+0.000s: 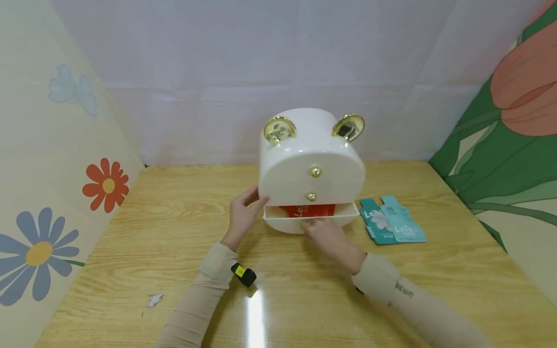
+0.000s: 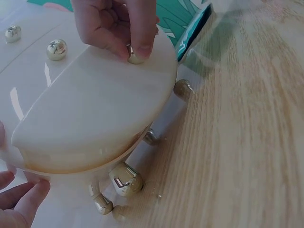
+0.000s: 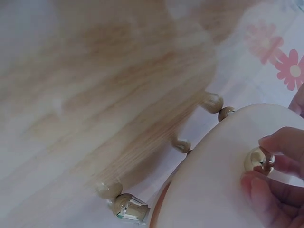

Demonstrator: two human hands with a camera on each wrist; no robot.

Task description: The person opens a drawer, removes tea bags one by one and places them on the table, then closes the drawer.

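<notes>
A white drawer box with gold ears and round gold knobs stands on the wooden table. Its bottom drawer is pulled partway out, and a red packet with white lettering lies inside. My right hand pinches the gold knob of that drawer between thumb and fingers. Against the box's left side rests my left hand, its thumb at the front edge and its fingertips touching the side wall. The left wrist view shows part of those fingers.
Two flat teal packets lie overlapping on the table to the right of the box. A small pale mark shows on the tabletop at front left. Behind the table hangs a white cloth; flower-painted panels flank it.
</notes>
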